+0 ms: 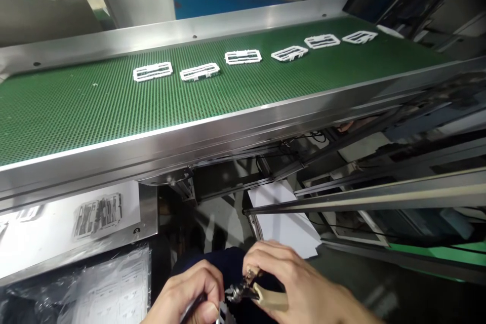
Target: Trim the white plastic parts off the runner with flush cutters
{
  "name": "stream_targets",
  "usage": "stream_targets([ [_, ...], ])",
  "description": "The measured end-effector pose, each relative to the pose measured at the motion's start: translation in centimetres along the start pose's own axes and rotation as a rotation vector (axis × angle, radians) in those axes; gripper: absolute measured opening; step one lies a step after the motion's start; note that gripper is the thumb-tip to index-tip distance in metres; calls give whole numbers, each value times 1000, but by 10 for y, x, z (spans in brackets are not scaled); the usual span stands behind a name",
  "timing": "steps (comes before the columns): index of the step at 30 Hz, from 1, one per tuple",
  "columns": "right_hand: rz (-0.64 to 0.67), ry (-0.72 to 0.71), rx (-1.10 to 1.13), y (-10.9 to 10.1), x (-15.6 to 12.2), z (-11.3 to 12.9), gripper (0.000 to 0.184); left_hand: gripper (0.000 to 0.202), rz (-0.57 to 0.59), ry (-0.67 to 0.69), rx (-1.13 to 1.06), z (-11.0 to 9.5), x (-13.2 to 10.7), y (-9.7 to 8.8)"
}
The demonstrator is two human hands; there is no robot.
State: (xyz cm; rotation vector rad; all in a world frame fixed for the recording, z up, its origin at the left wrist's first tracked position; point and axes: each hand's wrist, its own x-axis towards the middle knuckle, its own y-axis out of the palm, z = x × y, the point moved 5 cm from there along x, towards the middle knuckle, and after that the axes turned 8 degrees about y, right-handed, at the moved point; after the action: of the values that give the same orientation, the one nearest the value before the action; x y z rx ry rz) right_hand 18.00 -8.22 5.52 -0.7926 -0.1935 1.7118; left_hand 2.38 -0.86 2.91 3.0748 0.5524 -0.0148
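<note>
At the bottom of the head view, my left hand (195, 291) is closed on a pale plastic frame (225, 315), of which only a small end shows past the fingers. A dark strip (192, 308) lies along the same hand; I cannot tell what it is. My right hand (290, 271) is wrapped round a pair of nippers (271, 299) with beige handles. Their metal jaws point left, close to my left fingertips and just above the plastic frame. Whether the jaws touch the frame cannot be made out.
A green conveyor belt (114, 106) with metal side rails carries several white plastic frames (243, 56) in a loose row. Below left, a stack of similar frames (98, 215) lies on a white-covered table (131, 202), near a clear plastic bag (117, 283). White sheets (283, 225) and metal bars stand to the right.
</note>
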Motion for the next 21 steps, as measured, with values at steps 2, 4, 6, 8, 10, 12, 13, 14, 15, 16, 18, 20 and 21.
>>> stream_targets([
  [2,58,83,-227,-14,-7,2,12,18,12,-23,-11,-2,2,0],
  [4,125,123,-356,-20,-14,6,16,19,29,-43,-13,-4,4,1],
  [6,169,135,-435,-21,-17,10,21,20,50,-66,-7,-7,5,2],
  [8,179,126,-499,-21,-19,14,25,19,80,-100,2,-10,6,3],
  [10,167,110,-554,-23,-19,18,25,19,104,-132,13,-13,8,5],
  [12,159,86,-595,-25,-19,22,26,20,117,-145,28,-16,10,5],
  [13,157,74,-611,-27,-20,23,28,21,122,-147,34,-17,11,5],
  [14,159,67,-623,-28,-20,25,31,21,125,-149,39,-18,13,5],
  [15,164,59,-633,-29,-20,26,35,21,132,-152,42,-18,14,5],
  [16,168,50,-645,-29,-21,27,38,21,137,-157,47,-19,15,5],
  [18,156,23,-677,-30,-23,29,40,21,155,-163,59,-20,17,5],
  [20,108,-29,-715,-30,-25,33,37,21,168,-177,83,-21,20,5],
  [21,68,-61,-736,-31,-26,35,36,22,174,-186,102,-22,21,5],
])
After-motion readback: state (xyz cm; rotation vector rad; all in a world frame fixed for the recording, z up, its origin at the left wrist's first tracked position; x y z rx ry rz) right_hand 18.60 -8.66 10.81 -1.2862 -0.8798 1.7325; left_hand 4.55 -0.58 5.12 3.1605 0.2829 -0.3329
